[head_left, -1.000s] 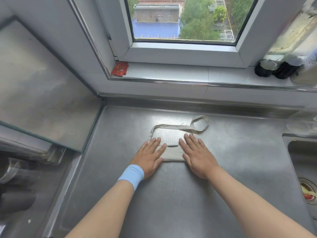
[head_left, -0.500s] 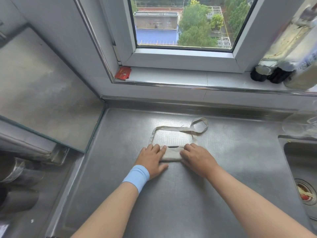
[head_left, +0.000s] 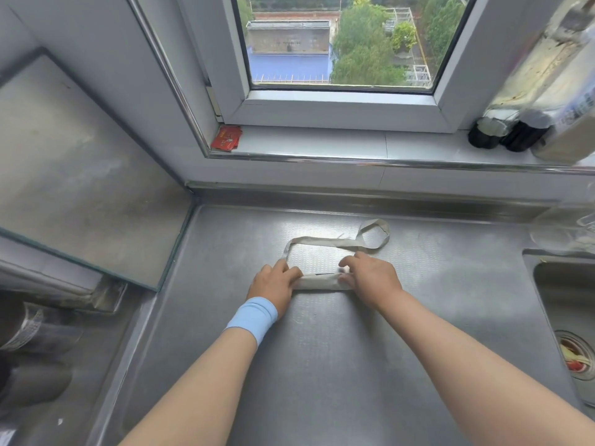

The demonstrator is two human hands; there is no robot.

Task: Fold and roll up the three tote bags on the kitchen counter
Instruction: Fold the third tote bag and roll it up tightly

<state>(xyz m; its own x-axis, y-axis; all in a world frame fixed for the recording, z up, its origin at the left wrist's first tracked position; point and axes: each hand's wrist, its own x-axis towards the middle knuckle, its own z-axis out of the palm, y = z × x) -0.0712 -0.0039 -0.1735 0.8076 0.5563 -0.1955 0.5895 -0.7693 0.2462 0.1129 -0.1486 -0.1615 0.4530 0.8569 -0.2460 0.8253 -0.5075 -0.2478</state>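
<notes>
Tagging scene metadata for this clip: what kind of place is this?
Most likely a home kitchen: a stainless steel counter, a sink with a drain strainer at the right, and bottles on the windowsill. The left hand and right hand grip a part-rolled tote bag on it.

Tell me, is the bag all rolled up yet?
Nearly. The bag is already a tight roll. The left hand and the right hand grip its ends. The straps lie loose on the counter, not yet wound in. No other bags are in view.
</notes>
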